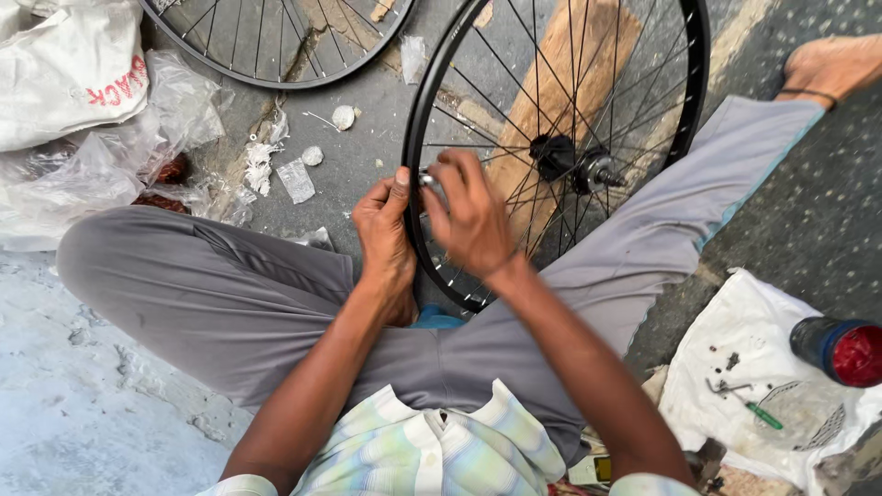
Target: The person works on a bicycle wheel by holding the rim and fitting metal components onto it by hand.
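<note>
Both hands meet at the near-left arc of the bicycle wheel [684, 55]: left hand [386, 230] closed around the black rim [415, 119], thumb up along its outer edge; right hand [470, 216] curled inside the rim, fingertips pinched on a small silvery piece [428, 179] at the rim's inner face, probably a spoke nipple or a small tool on it, too small to tell. Wheel stands nearly upright on the concrete between the spread legs in grey trousers [230, 294], hub [574, 165] off to the right of the hands, thin spokes [487, 129] fanning out to the rim, a wooden plank [560, 83] lying behind.

For a clean job, judged from this view: keep the left grip firm so the rim cannot roll or wobble; turn the silvery piece in small, even amounts, squarely along the spoke's line to avoid rounding or cross-threading; keep fingers clear of neighbouring spokes.

Nearby: a second wheel [276, 55] at top left, crumpled plastic bags [110, 156] to the left, a white cloth [735, 367] at lower right carrying a green-handled screwdriver [763, 416] and small parts, a dark bottle with red cap [841, 349] beside it.
</note>
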